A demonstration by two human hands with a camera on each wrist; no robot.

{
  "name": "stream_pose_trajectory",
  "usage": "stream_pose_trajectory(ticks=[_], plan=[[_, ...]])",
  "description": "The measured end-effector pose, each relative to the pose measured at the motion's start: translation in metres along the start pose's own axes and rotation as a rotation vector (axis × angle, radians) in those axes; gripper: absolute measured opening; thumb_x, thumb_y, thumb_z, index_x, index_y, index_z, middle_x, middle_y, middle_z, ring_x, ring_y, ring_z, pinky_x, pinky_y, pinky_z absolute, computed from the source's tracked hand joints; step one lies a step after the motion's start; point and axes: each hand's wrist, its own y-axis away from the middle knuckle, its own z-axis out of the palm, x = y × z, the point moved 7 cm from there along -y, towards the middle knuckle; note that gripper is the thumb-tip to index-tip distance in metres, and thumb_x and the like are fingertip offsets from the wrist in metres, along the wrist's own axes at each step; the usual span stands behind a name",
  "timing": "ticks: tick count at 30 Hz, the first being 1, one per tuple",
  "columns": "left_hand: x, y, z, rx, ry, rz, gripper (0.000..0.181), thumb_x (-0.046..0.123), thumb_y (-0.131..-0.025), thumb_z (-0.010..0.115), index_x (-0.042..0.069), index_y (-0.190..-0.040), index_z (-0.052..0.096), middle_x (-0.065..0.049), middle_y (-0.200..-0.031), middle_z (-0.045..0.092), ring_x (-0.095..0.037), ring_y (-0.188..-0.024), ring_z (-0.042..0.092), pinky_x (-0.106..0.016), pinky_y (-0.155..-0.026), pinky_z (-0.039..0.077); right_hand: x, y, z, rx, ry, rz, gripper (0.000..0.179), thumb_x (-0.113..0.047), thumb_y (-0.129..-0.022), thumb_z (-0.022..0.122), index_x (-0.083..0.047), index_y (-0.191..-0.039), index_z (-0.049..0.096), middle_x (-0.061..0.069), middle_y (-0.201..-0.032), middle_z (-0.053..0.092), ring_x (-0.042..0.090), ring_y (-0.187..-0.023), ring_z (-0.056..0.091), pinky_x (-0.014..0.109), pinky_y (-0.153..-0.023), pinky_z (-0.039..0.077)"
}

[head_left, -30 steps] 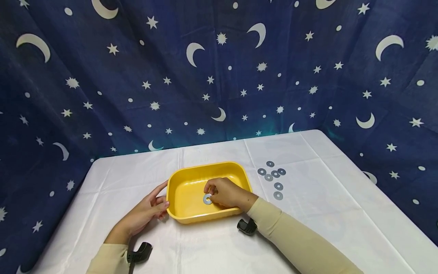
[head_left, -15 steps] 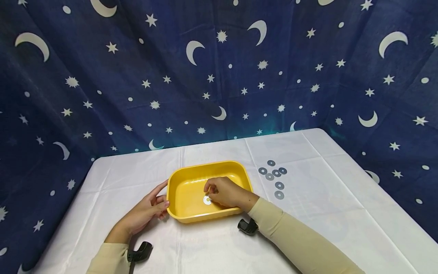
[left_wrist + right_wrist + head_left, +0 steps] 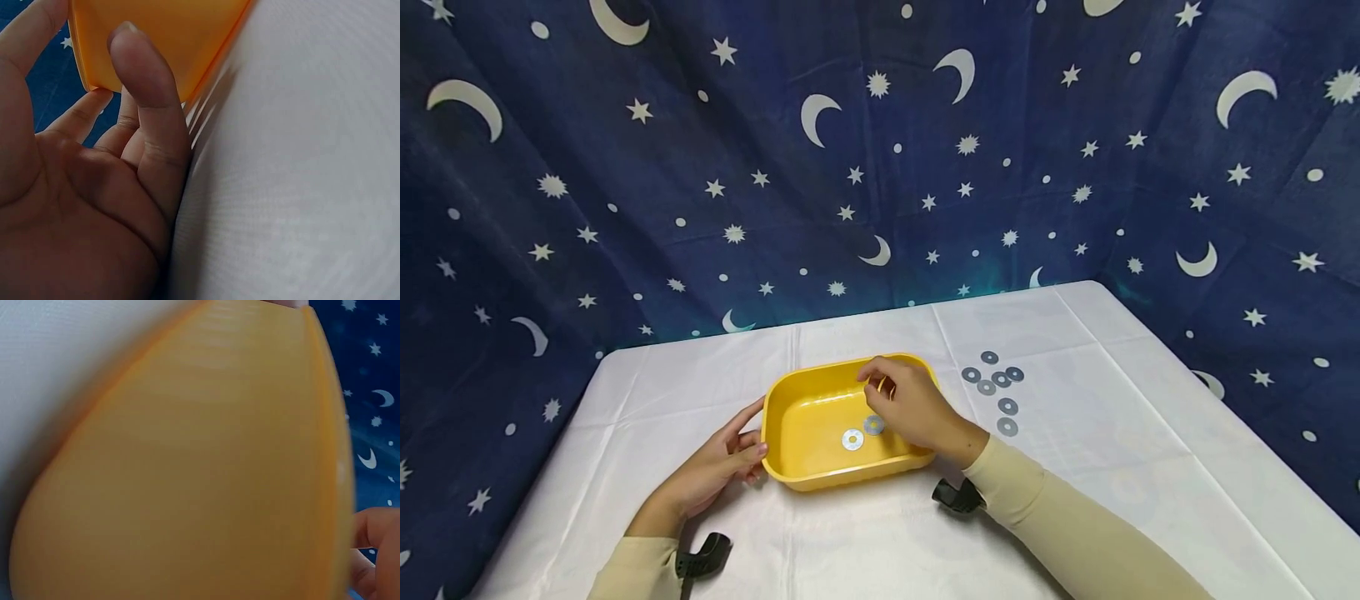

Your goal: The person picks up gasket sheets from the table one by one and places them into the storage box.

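A yellow tray (image 3: pixel 805 483) with rounded corners sits on the white-covered table. Two flat metal washers lie on its floor: one washer (image 3: pixel 852 439) nearer the middle, the other washer (image 3: pixel 873 425) just left of the right hand. The left hand (image 3: pixel 718 462) touches the tray's left end, thumb at the rim and fingers spread along the outside. Above the right part of the tray hovers the right hand (image 3: pixel 917 408), fingers loosely bent, nothing visible between them. In the right wrist view the tray's outer wall (image 3: pixel 187 456) hides most of that hand.
Right of the tray, several more washers (image 3: pixel 1007 406) lie on the tablecloth (image 3: pixel 1120 467), some of them overlapping. A dark blue curtain (image 3: pixel 820 200) with moons and stars hangs behind the table and at both sides. Black wrist cameras (image 3: pixel 703 557) sit at both sleeves.
The right hand has let go of a washer and risen up and away to the right, uncovering a second washer in the tray. The left hand and the tray have stayed in place.
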Motion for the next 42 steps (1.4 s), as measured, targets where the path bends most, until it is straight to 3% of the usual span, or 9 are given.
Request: stream_pose_trajectory(ticks=[5, 14, 35, 42], plan=[[-0.002, 0.000, -0.001, 0.006, -0.002, -0.011, 0.072, 0.017, -0.092, 0.055, 0.031, -0.147, 0.011, -0.004, -0.095, 0.053, -0.015, -0.069, 0.053, -0.026, -0.065, 0.050, 0.002, 0.005, -0.014, 0.024, -0.009, 0.008, 0.014, -0.009, -0.085, 0.057, -0.019, -0.092, 0.062, -0.010, -0.074, 0.057, 0.008, -0.067, 0.050, 0.020, -0.061, 0.047], [-0.004, -0.001, -0.003, 0.025, -0.008, -0.022, 0.072, 0.018, -0.091, 0.057, 0.032, -0.147, 0.013, -0.005, -0.094, 0.053, -0.015, -0.068, 0.053, -0.026, -0.065, 0.051, 0.017, 0.018, -0.043, 0.062, -0.012, 0.102, 0.012, -0.013, -0.086, 0.059, -0.015, -0.097, 0.064, -0.007, -0.078, 0.059, 0.013, -0.067, 0.052, 0.022, -0.060, 0.048], [-0.002, -0.001, -0.004, 0.011, 0.009, -0.003, 0.072, 0.017, -0.091, 0.057, 0.032, -0.146, 0.014, -0.004, -0.092, 0.052, -0.014, -0.068, 0.053, -0.025, -0.064, 0.051, 0.071, 0.038, -0.095, 0.162, 0.031, 0.225, 0.013, -0.014, -0.087, 0.059, -0.023, -0.096, 0.063, -0.001, -0.074, 0.059, 0.016, -0.060, 0.050, 0.024, -0.052, 0.043], [-0.003, -0.001, -0.005, 0.024, 0.008, -0.009, 0.071, 0.017, -0.091, 0.057, 0.032, -0.146, 0.015, -0.004, -0.091, 0.051, -0.014, -0.068, 0.054, -0.025, -0.064, 0.051, 0.089, 0.039, -0.107, 0.160, 0.063, 0.266, 0.013, -0.014, -0.088, 0.056, -0.015, -0.099, 0.063, 0.002, -0.077, 0.059, 0.018, -0.061, 0.051, 0.024, -0.051, 0.045]])
